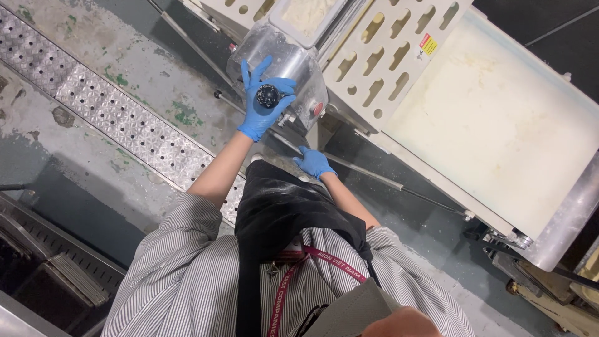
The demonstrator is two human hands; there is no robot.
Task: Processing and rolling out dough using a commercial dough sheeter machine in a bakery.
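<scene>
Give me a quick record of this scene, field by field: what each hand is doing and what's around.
left hand: blue glove, fingers around a black knob on the machine's clear cover
right hand: blue glove, lower down, resting at a metal rod; holds nothing
machine: cream, slotted guard panel, flour-dusted belt
floor: wet grey concrete, with a perforated metal drain grate
clothing: striped shirt, black apron, red lanyard

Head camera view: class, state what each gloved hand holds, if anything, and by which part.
The left hand grips a black round knob on the machine, fingers around its rim. The right hand seems to rest on a thin metal rod; its grip is unclear.
</scene>
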